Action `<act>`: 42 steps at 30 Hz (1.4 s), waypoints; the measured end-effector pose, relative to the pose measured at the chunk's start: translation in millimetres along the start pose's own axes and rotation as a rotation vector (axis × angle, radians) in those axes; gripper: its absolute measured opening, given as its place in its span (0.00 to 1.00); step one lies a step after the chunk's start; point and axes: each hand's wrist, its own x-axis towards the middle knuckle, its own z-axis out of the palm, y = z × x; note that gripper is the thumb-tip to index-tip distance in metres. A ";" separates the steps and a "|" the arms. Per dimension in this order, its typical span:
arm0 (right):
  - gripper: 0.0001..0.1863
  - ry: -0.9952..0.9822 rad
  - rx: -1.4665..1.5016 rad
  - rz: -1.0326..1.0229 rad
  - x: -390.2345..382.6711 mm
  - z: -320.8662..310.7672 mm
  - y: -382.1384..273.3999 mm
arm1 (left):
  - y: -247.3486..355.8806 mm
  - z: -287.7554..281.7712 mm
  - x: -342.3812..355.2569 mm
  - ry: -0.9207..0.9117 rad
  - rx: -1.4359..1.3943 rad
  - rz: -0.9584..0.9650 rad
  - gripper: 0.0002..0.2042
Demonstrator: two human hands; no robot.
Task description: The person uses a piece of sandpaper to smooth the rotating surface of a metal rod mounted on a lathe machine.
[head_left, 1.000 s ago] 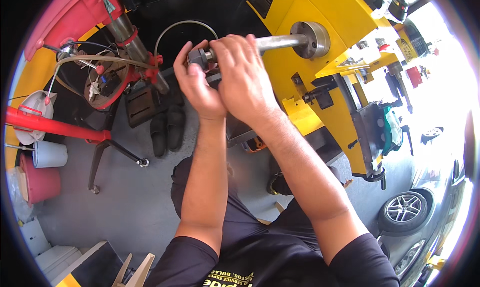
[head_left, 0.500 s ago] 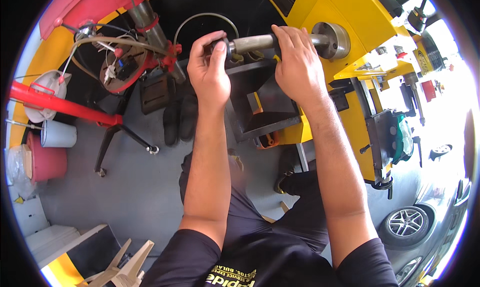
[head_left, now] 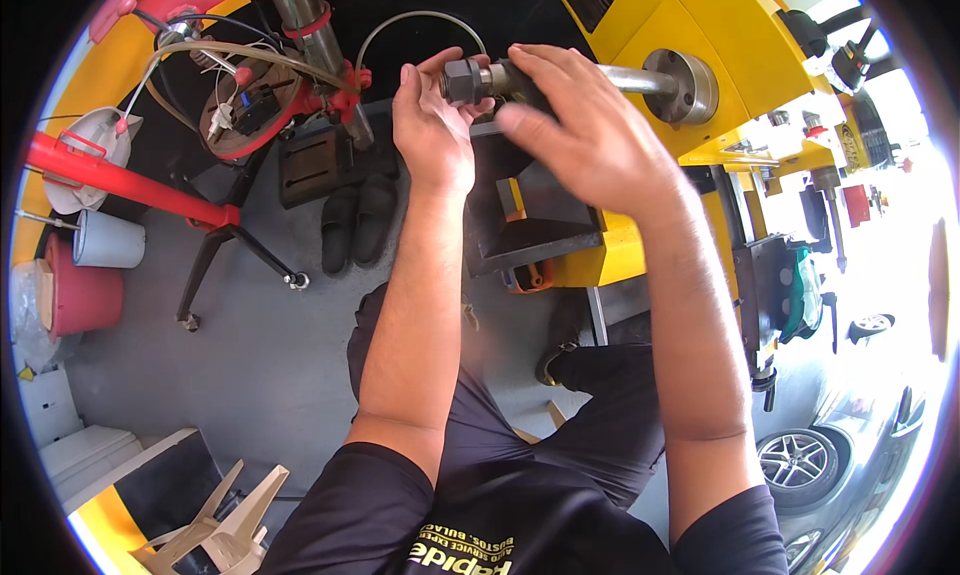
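Note:
A dark hex nut point(head_left: 462, 83) sits at the free end of a horizontal metal shaft point(head_left: 625, 78), which runs from a round steel flange point(head_left: 680, 87) on a yellow machine point(head_left: 730, 20). My left hand point(head_left: 435, 135) is cupped round that nut, fingers curled behind and below it, thumb upright beside it. My right hand point(head_left: 590, 145) lies over the shaft just right of the nut, fingers extended and apart, thumb blurred. A dark part point(head_left: 530, 90) on the shaft is mostly hidden beneath it.
A red machine stand point(head_left: 130, 180) with hoses is at left, by a blue bucket point(head_left: 105, 240) and red bucket point(head_left: 85, 300). A black metal bin point(head_left: 530, 245) is below the shaft, black slippers point(head_left: 355, 225) beside it. A beige chair point(head_left: 240, 515) is lower left, a car wheel point(head_left: 795, 460) lower right.
My hands were together at the nut a second ago, then apart along the shaft. Now my right hand has come back leftward with its fingers more extended, and the nut shows beside my left thumb.

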 end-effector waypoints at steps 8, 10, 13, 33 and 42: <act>0.11 0.076 -0.131 0.053 7.7 28.5 11.5 | -4.7 2.2 0.2 0.024 0.000 -0.028 0.26; 0.11 0.065 -0.152 0.069 10.7 31.0 8.5 | -8.3 -0.8 2.1 0.053 0.009 -0.031 0.26; 0.11 0.037 -0.167 0.072 19.5 37.6 11.3 | -16.8 0.8 5.8 0.135 -0.085 -0.099 0.23; 0.12 0.270 -0.155 -0.195 12.7 8.4 4.4 | -36.8 -12.0 -3.7 -0.081 0.049 -0.092 0.11; 0.09 0.238 -0.279 -0.222 -6.9 9.2 -1.7 | -39.9 1.4 -15.1 0.071 0.078 -0.164 0.07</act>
